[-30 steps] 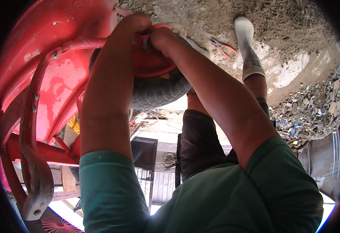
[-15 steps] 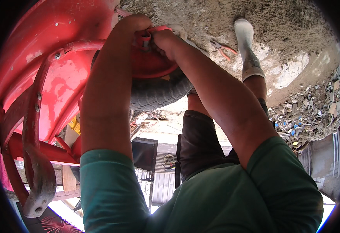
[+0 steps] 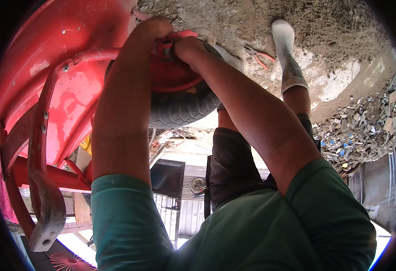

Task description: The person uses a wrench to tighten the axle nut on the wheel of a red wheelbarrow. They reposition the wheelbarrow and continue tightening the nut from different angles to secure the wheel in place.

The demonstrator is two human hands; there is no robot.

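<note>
A red wheelbarrow lies tipped over, its tray (image 3: pixel 67 95) at the left and its wheel in front of me. The wheel has a red rim (image 3: pixel 175 77) and a black tyre (image 3: pixel 180 110). My left hand (image 3: pixel 158 27) is closed at the far side of the red metal bracket (image 3: pixel 163 46) by the wheel's hub; its fingertips are hidden. Right beside it, my right hand (image 3: pixel 189 49) has its fingers curled in at the same bracket. Whatever it grips is covered by the hand.
Pliers (image 3: pixel 259 56) with orange handles lie on the dirt near my white rubber boot (image 3: pixel 284 43). Rubble (image 3: pixel 360 126) is heaped at the right. The wheelbarrow's bent metal legs (image 3: pixel 42 180) stick out at the lower left.
My right hand has turned slightly at the bracket, its curled fingers now less visible. The left hand stays almost in place.
</note>
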